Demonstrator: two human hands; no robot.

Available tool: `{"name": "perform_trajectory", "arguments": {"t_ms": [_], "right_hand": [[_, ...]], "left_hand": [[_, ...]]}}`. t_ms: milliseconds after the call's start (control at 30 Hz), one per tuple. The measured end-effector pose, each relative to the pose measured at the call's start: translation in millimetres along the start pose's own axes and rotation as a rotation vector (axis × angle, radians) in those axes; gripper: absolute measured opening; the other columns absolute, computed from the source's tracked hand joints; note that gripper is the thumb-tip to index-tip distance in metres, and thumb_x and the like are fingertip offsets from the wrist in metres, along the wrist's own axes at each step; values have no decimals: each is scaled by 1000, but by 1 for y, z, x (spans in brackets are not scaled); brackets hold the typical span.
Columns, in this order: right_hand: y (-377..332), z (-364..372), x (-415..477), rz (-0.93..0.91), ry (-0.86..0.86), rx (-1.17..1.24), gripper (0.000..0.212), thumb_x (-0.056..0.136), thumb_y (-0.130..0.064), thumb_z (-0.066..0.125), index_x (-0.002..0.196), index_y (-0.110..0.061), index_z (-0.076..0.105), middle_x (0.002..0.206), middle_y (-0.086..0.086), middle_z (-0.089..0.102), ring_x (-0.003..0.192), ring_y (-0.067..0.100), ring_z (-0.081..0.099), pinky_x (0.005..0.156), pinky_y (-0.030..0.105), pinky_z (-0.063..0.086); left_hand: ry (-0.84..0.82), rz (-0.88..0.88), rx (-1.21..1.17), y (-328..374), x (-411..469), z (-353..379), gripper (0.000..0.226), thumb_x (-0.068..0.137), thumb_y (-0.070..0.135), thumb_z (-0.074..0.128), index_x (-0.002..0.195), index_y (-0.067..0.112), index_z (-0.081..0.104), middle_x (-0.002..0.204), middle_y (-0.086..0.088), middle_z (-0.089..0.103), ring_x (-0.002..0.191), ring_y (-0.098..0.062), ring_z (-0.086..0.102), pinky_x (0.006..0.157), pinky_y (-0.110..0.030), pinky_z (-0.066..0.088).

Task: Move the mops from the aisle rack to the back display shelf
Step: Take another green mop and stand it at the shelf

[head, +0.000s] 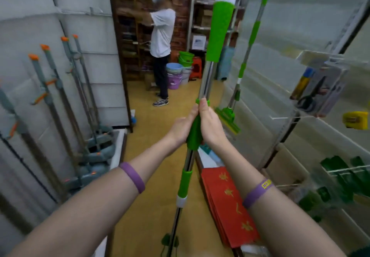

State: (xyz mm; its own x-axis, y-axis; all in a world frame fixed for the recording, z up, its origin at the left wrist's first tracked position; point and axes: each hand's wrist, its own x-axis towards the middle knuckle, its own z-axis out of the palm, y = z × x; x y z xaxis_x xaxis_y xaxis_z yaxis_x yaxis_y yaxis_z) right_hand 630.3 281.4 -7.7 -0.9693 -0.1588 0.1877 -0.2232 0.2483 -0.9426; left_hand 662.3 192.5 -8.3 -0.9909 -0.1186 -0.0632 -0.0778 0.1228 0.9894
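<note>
So the green mop (219,32) is held pretty much upright in the middle of the aisle, tipped a bit to the right at the top. Its white hanging loop is up near the top edge of the view, and the steel pole runs down past the bottom edge. The mop head itself can't really be made out.

Both hands are wrapped round the green sleeve about halfway down the pole. It's gripped from the left side by the left hand (183,126) and from the right side by the right hand (211,125), fingers curled in tight and the two hands pressed close together at the same height. A purple wristband (133,176) is worn on each forearm.

A second green mop (242,69) is leaned against the wire rack (284,128) on the right, sponge head down near the floor. On the left wall, a row of grey mops (52,88) with orange caps is parked. Red packets (230,204) with gold characters are stacked low on the right.

Further back, another person (162,32) in a white t-shirt is seen reaching into dark shelving, with stacked plastic buckets (175,76) just beside them.
</note>
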Motion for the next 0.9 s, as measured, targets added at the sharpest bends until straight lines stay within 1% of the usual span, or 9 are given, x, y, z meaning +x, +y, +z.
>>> {"name": "perform_trajectory", "arguments": {"t_ms": [100, 200, 267, 400, 567, 633, 700, 800, 900], "right_hand": [[7, 17, 54, -37, -95, -21, 45, 101, -60, 26, 83, -30, 55, 90, 1, 64, 93, 22, 63, 89, 40, 50], [11, 36, 100, -57, -165, -10, 50, 100, -62, 27, 93, -24, 58, 97, 6, 67, 97, 23, 64, 96, 45, 50], [12, 47, 128, -68, -208, 4, 50, 102, -58, 28, 96, -19, 59, 94, 3, 64, 94, 20, 62, 95, 44, 49], [15, 70, 183, -75, -255, 46, 44, 104, -53, 29, 95, -20, 57, 89, -3, 61, 89, 14, 60, 89, 36, 46], [26, 106, 253, -66, -285, 92, 42, 103, -54, 29, 103, -21, 56, 95, -3, 60, 100, 18, 60, 95, 39, 48], [30, 122, 283, -65, -273, 94, 42, 104, -53, 29, 106, -20, 55, 99, -1, 62, 104, 20, 60, 97, 40, 48], [36, 140, 315, -73, -255, 65, 43, 104, -53, 28, 108, -20, 56, 102, 1, 62, 107, 21, 61, 100, 43, 48], [38, 164, 363, -78, -225, 41, 38, 105, -49, 28, 89, -25, 51, 86, -5, 56, 90, 17, 58, 88, 39, 49], [31, 187, 409, -109, -203, 0, 36, 107, -43, 27, 82, -26, 47, 79, -7, 52, 78, 9, 54, 78, 30, 47]], "left_hand": [[55, -17, 22, -2, 44, -18, 63, 84, 75, 29, 86, 23, 65, 81, -3, 70, 67, -9, 68, 57, -19, 53], [93, -16, 13, 0, 82, -34, 75, 60, 88, 29, 89, 29, 66, 91, -3, 73, 84, -15, 71, 73, -30, 57], [136, -5, -3, -1, 109, -46, 74, 59, 89, 32, 88, 31, 67, 88, -2, 75, 81, -15, 73, 73, -32, 58], [165, -10, -46, 0, 162, -71, 61, 78, 78, 32, 85, 27, 65, 72, 4, 74, 70, -7, 72, 74, -32, 58], [154, -7, -74, -8, 236, -106, 50, 88, 72, 33, 89, 31, 61, 87, 2, 70, 83, -11, 68, 85, -35, 56], [146, 5, -80, -13, 269, -121, 48, 91, 69, 32, 87, 31, 60, 84, 4, 69, 78, -8, 68, 80, -31, 57], [132, 24, -74, -18, 302, -136, 49, 95, 65, 29, 85, 28, 60, 79, 4, 68, 67, -2, 67, 66, -21, 55], [122, 30, -81, -20, 355, -162, 51, 96, 63, 28, 83, 27, 61, 79, 3, 68, 67, -3, 67, 66, -21, 54], [137, 35, -100, -19, 403, -190, 49, 97, 63, 31, 81, 26, 60, 71, 6, 69, 57, 1, 67, 67, -23, 54]]}}
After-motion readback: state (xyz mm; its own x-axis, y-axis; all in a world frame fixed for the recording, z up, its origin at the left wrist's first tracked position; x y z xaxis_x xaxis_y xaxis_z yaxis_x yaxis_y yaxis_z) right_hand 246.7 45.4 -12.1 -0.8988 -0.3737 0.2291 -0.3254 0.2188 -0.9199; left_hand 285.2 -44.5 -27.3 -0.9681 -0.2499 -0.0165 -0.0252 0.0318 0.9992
